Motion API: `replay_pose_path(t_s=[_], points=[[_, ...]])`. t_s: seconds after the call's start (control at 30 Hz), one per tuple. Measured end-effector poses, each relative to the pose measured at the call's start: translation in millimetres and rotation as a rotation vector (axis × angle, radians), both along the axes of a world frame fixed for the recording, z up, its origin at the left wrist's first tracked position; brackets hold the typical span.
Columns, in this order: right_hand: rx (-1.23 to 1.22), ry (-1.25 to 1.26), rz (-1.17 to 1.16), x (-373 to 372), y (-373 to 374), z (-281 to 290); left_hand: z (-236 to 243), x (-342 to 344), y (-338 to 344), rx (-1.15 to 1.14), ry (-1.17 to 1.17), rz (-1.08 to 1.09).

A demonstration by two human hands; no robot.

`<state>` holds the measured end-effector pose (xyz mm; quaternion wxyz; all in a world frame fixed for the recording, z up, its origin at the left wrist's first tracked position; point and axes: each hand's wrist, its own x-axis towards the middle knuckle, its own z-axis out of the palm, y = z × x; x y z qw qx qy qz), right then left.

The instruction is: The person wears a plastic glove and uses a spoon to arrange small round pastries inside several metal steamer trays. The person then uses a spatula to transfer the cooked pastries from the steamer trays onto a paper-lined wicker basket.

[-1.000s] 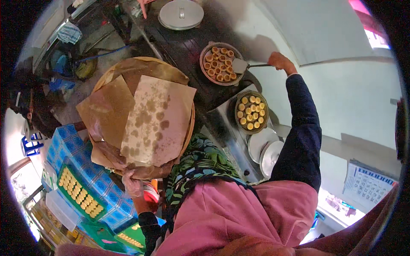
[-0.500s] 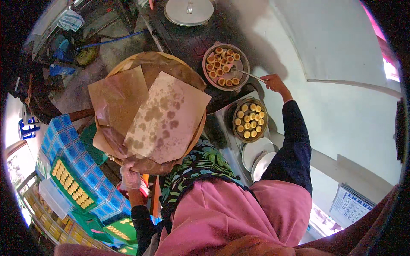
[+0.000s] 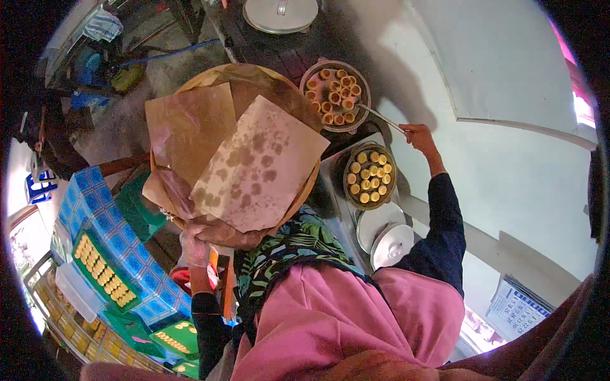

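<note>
My left hand [image 3: 195, 249], in a clear plastic glove, grips the near rim of a round shallow basket [image 3: 216, 71]. Brown paper lines it, and a loose sheet with dark grease spots [image 3: 260, 168] lies on top. In my right hand [image 3: 418, 136] is a long thin-handled metal utensil [image 3: 381, 117]; its tip reaches inside the right rim of the far pan [image 3: 359, 75]. Several small round browned pastries [image 3: 335, 98] stand in that pan, just beyond the basket's right edge. Nearer, a second round pan [image 3: 349, 166] holds several paler round pastries [image 3: 373, 170].
Metal lids [image 3: 392, 246] lie near my right elbow, and another lid [image 3: 281, 14] is at the far end. At left, a table with a blue checked cloth [image 3: 121, 223] carries green trays of pale dough pieces [image 3: 103, 270]. A white wall [image 3: 495, 76] stands at right.
The basket has moved to the right and slightly away, closer to the far pan. Pastries in that pan have shifted. The utensil's tip has drawn toward the pan's right rim.
</note>
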<state>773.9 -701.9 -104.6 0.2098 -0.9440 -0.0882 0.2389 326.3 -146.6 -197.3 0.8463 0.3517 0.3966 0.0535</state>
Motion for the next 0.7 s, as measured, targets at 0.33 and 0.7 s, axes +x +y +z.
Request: replay_pose_path(t_s=[0.33,0.7], points=[[-0.083,-0.063,0.086,-54.6,73.8,137.0,-8.6,25.9,-12.1,-0.03,0.107,0.105],[-0.211,-0.328,0.6,-146.0,179.0,111.5,-0.8,30.4,-28.2,-0.08,-0.011,0.096]])
